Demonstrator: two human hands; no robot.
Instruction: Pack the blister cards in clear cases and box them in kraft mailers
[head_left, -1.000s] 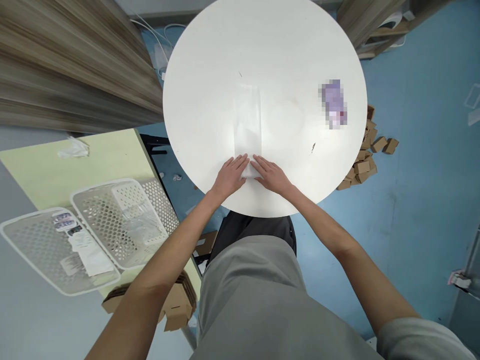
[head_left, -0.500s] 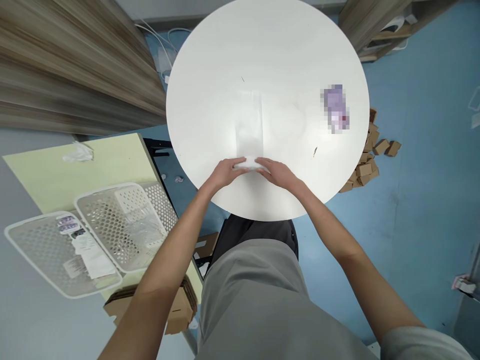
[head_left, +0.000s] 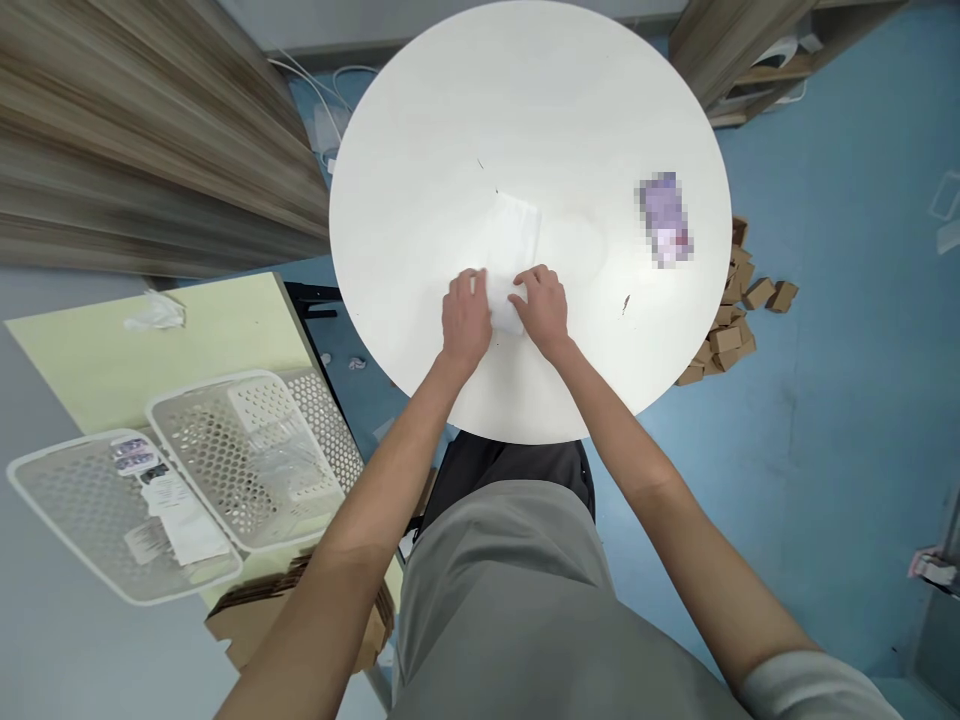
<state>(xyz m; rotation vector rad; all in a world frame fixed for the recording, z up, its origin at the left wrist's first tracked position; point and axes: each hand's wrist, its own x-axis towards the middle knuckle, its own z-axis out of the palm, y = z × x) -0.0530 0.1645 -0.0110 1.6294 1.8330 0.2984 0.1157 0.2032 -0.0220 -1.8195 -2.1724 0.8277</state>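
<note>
Pressing on the folded near end of the plastic bag (head_left: 517, 232) at the middle of the white bench (head_left: 420, 120) with left hand (head_left: 465, 320) and right hand (head_left: 541, 308) side by side, each grip half curled over the fold, likely to hold the crease flat. Compared with a second ago: bag shorter, near end turned over toward the far side, hands farther from the near edge.

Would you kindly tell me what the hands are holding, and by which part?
The left hand and right hand pinch a thin white sheet by its near, folded end, on the table.
</note>
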